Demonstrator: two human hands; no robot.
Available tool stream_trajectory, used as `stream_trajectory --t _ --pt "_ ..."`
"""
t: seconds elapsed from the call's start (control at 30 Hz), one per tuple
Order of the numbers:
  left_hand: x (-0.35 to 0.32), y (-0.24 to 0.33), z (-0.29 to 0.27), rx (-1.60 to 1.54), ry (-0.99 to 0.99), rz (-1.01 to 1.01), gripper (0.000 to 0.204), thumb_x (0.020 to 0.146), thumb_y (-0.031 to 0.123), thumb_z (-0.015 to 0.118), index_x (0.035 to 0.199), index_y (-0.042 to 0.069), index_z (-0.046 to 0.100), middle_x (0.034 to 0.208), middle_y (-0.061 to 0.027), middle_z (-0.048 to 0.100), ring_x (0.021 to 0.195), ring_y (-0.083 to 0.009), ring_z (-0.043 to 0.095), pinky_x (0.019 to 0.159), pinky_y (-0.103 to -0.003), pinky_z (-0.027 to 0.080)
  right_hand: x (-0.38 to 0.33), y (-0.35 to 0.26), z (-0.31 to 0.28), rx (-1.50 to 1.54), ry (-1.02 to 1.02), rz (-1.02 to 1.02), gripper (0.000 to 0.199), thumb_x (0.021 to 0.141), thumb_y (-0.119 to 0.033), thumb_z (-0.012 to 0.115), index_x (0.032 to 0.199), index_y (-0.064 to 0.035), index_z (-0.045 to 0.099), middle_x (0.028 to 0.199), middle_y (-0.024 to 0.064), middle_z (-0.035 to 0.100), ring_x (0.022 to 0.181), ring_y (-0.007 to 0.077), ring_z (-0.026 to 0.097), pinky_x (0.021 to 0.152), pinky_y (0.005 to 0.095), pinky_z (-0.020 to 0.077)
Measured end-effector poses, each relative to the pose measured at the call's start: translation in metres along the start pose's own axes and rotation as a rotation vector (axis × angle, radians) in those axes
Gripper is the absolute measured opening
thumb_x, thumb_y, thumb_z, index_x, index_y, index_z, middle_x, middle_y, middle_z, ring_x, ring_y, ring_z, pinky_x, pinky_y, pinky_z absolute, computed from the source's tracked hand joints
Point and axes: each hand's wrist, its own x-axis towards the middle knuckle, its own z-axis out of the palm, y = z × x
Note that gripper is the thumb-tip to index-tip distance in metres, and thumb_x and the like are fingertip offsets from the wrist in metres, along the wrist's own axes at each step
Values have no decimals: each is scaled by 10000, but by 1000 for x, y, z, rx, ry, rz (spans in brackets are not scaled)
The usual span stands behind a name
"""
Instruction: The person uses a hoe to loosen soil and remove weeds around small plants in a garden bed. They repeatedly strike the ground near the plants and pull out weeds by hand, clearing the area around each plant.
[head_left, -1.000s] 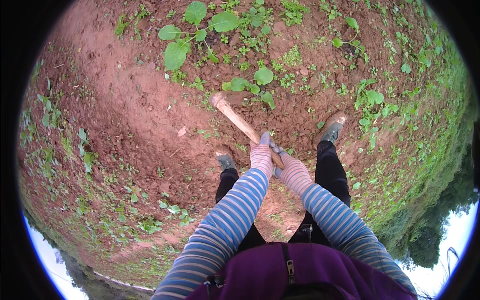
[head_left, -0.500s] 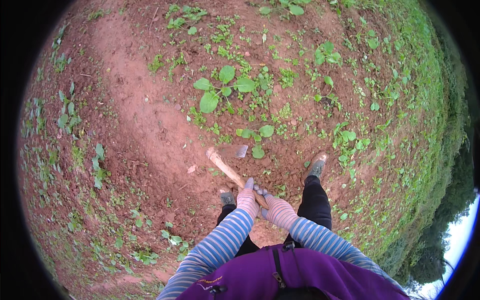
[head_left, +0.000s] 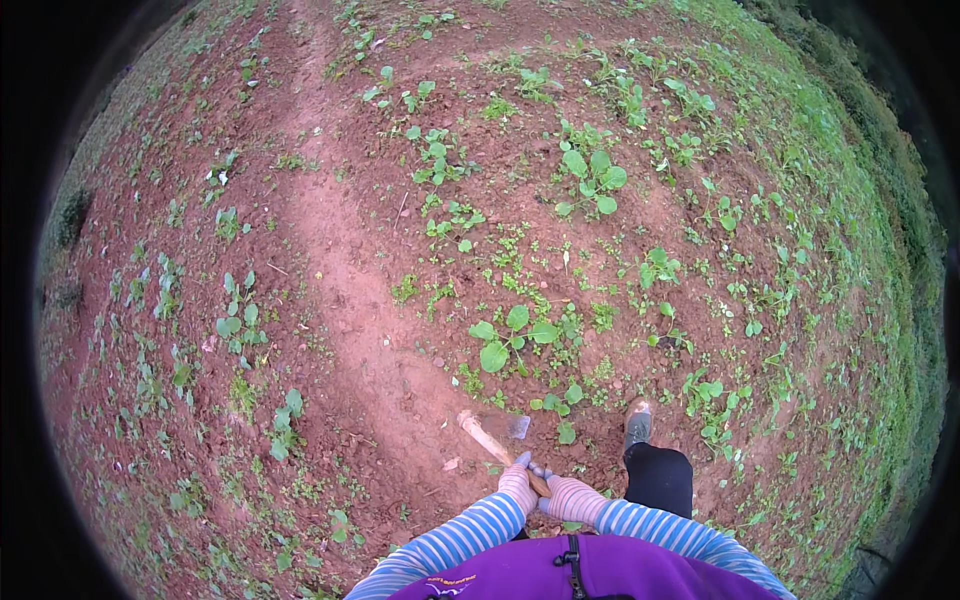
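Both hands, in grey and pink striped gloves, are closed round the wooden handle of a hoe (head_left: 484,436). My left hand (head_left: 519,483) grips a little farther up the handle; my right hand (head_left: 560,494) sits just beside it, to the right. The thick end of the handle points away and to the left. A flat grey metal blade (head_left: 519,427) shows to the right of that end, low at the soil. Just beyond the blade grows a small leafy seedling (head_left: 566,408), and a larger broad-leaved plant (head_left: 512,338) stands farther off.
My boot (head_left: 638,421) stands on the reddish soil right of the hoe. A bare trodden path (head_left: 355,300) runs away to the far left. Leafy plants (head_left: 240,318) and small weeds are scattered on both sides. Dense green growth (head_left: 890,250) borders the field at right.
The view has tilted up, so more of the field shows and the hands and hoe appear lower and farther right. Both hands keep their grip, and the hoe lies much the same against the plants.
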Motion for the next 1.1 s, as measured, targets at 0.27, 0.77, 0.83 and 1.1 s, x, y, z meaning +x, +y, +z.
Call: stream_trajectory --t 0.27,0.77,0.83,1.1 --pt "63 -10 0 -56 196 28 199 940 209 637 846 98 502 660 -50 508 563 -216 491 547 -388 493 43 31 -17 -19 -246 137 630 820 -417 576 1257 32 513 1050 291 655 1018 414 637 880 468 506" --pt "217 52 -32 -89 327 344 288 949 317 631 799 141 459 579 5 450 447 -165 432 425 -330 403 148 114 53 223 -82 127 709 833 -287 646 1397 22 347 943 268 666 888 406 661 769 478 533" --pt "224 22 -25 -116 275 351 255 952 301 631 852 148 453 604 4 458 453 -162 432 418 -322 403 162 125 50 163 13 147 663 838 -327 652 1345 22 406 957 257 670 895 404 663 767 472 533" --pt "175 -35 -15 -258 256 231 296 930 353 650 798 165 464 595 9 440 463 -160 424 425 -301 392 154 147 31 -109 -297 99 517 826 -351 665 1161 10 506 908 235 670 871 399 659 750 483 529"
